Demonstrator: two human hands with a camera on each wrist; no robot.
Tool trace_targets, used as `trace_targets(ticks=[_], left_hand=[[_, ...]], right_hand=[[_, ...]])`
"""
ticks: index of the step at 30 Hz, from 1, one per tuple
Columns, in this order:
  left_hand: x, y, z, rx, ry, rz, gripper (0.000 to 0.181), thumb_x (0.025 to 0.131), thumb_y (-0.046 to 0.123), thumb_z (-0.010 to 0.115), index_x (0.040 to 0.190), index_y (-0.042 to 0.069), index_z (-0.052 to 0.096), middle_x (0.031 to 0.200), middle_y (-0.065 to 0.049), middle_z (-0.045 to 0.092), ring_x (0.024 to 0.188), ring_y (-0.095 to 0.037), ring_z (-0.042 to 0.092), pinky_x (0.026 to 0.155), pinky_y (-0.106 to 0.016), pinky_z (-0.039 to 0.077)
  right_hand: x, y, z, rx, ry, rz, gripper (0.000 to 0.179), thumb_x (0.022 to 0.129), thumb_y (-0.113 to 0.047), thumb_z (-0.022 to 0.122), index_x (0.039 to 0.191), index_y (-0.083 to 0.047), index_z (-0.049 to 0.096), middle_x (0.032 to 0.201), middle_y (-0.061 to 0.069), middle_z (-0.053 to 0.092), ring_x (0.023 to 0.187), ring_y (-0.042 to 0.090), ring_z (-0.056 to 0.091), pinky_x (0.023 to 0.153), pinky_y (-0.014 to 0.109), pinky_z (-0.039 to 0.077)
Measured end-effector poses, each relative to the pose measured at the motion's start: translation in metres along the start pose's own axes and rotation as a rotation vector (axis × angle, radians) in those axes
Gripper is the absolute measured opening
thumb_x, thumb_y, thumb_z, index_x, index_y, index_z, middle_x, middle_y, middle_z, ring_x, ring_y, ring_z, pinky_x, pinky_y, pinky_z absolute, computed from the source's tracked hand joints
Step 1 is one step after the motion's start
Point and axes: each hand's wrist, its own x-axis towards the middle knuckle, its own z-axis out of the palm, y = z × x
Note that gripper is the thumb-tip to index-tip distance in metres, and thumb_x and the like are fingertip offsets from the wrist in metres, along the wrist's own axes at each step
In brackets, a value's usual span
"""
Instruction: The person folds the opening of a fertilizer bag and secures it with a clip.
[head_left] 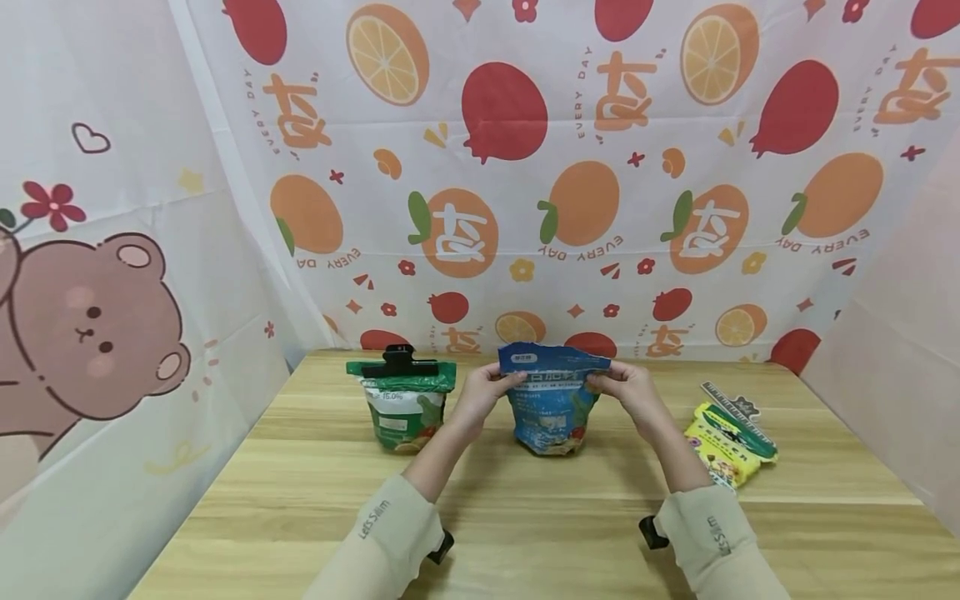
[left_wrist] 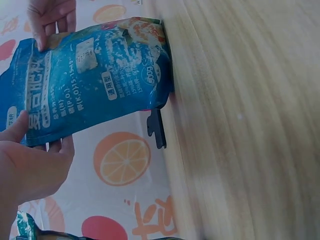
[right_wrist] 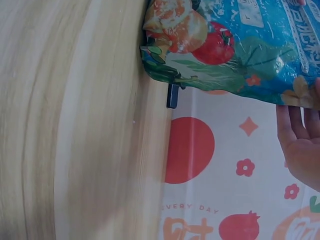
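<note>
A blue fertilizer bag (head_left: 551,408) with white lettering and printed vegetables stands upright on the wooden table. My left hand (head_left: 480,396) pinches its upper left edge, thumb on the front and fingers behind. The opposite upper edge is held by my right hand (head_left: 633,390) in the same manner. The bag's jagged top rises above both hands; whether its mouth is parted cannot be seen. In the left wrist view the front of the bag (left_wrist: 95,75) looks crinkled. Behind its base, a black piece (left_wrist: 157,129) of something shows partly, the rest hidden by the bag.
To the left stands a green and white bag (head_left: 405,421), its folded top held by a black clip (head_left: 399,363). At the right lies a yellow and green bag (head_left: 723,446) with a ruler-like silver clip (head_left: 735,410) along its top. A fruit-patterned cloth (head_left: 510,283) hangs behind the table (head_left: 525,533).
</note>
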Motion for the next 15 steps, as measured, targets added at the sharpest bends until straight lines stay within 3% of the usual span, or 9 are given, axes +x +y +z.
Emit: trace_targets(ticks=[6, 15], left_hand=[[-0.0006, -0.0011, -0.0028, -0.001, -0.031, -0.001, 0.032, 0.088, 0.02, 0.065, 0.111, -0.001, 0.065, 0.095, -0.006, 0.066, 0.099, -0.018, 0.056, 0.094, -0.042, 0.039], [-0.0019, -0.0033, -0.0023, -0.005, -0.04, 0.011, 0.034, 0.088, 0.024, 0.064, 0.11, -0.002, 0.065, 0.095, -0.005, 0.065, 0.101, -0.019, 0.055, 0.094, -0.042, 0.039]], right_hand=[[-0.0005, -0.0007, -0.0022, 0.001, -0.033, -0.003, 0.042, 0.088, -0.023, 0.064, 0.118, 0.005, 0.058, 0.095, 0.004, 0.067, 0.09, 0.013, 0.059, 0.094, 0.047, 0.038], [-0.0022, 0.0002, -0.0009, 0.035, 0.009, -0.019, 0.044, 0.089, -0.031, 0.062, 0.114, 0.005, 0.06, 0.093, 0.001, 0.065, 0.094, 0.013, 0.057, 0.092, 0.04, 0.041]])
